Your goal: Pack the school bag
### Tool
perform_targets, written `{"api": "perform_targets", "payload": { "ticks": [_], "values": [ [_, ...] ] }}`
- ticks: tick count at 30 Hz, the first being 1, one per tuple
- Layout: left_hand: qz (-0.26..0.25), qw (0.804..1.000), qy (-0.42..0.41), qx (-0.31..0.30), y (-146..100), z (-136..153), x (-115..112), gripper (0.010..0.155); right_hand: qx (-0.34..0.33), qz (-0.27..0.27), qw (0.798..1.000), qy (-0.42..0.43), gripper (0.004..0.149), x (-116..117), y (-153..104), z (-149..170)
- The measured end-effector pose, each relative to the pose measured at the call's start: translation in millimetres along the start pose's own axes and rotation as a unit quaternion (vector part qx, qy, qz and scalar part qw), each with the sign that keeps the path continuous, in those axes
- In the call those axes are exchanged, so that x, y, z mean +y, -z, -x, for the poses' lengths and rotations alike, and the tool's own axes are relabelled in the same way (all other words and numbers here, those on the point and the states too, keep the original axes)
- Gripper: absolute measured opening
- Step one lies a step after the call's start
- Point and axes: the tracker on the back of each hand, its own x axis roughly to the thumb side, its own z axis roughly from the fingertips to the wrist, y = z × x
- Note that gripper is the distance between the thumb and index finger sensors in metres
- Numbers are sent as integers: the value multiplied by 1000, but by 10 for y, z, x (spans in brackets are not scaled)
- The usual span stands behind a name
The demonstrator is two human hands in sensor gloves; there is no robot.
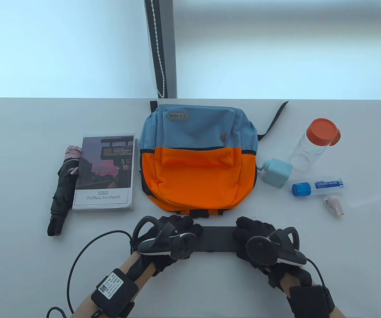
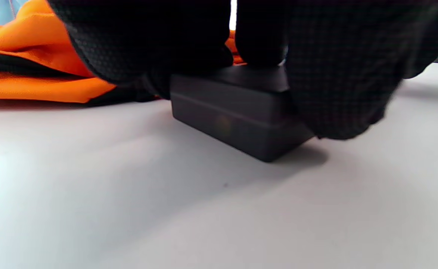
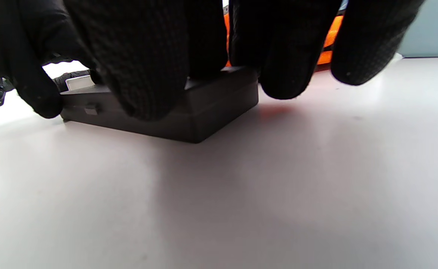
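Note:
A blue and orange backpack (image 1: 197, 155) lies flat in the middle of the table, closed, its orange part toward me. It also shows in the left wrist view (image 2: 36, 67). A flat black case (image 1: 216, 239) lies on the table just in front of it. My left hand (image 1: 185, 227) grips the case's left end and my right hand (image 1: 247, 229) grips its right end. In the left wrist view the case (image 2: 233, 116) sits on the table with gloved fingers (image 2: 334, 74) over its top and side. The right wrist view shows the same case (image 3: 207, 112) under my fingers (image 3: 148, 56).
Left of the bag lie a book (image 1: 106, 172) and a folded dark umbrella (image 1: 63, 188). To the right are a clear bottle with an orange lid (image 1: 312, 144), a pale blue dispenser (image 1: 276, 172), a glue stick (image 1: 319, 187) and a small white clip (image 1: 333, 205).

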Motion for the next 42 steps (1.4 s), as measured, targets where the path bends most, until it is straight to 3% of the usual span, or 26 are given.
{"api": "perform_targets", "payload": {
  "ticks": [5,6,7,8,11,15,21,23,26,30,39,42],
  "values": [
    [1,1000,-14,-8,-1,49,-15,79,1,-7,1000,-30,62,-30,54,-77],
    [3,1000,-14,-9,-1,54,-16,79,-2,-19,999,-45,66,-39,83,-111],
    [3,1000,-13,-11,0,55,-17,78,-9,-39,997,-58,87,-37,113,-142],
    [2,1000,-9,-15,-1,56,-12,79,-14,-43,997,-65,89,-37,131,-169],
    [8,1000,-17,-19,4,73,-12,78,-36,-66,995,-72,84,6,234,-256],
    [9,1000,-9,-22,-13,61,-20,78,-52,-68,994,-74,90,46,312,-324],
    [55,998,-8,-39,26,91,56,79,-70,-50,993,-85,95,68,338,-343],
    [46,998,-19,-47,47,128,126,75,-72,-49,992,-88,95,61,338,-348],
    [-52,998,-9,-41,60,223,327,67,-73,-48,993,-85,94,28,322,-343],
    [-81,996,-26,-9,239,395,476,64,-67,-47,993,-83,93,-59,282,-293],
    [6,1000,-2,18,834,477,216,76,-54,-45,994,-89,93,-179,158,-194],
    [-44,998,28,20,873,455,262,59,-52,-44,994,-88,92,-199,128,-188]
  ]
}}
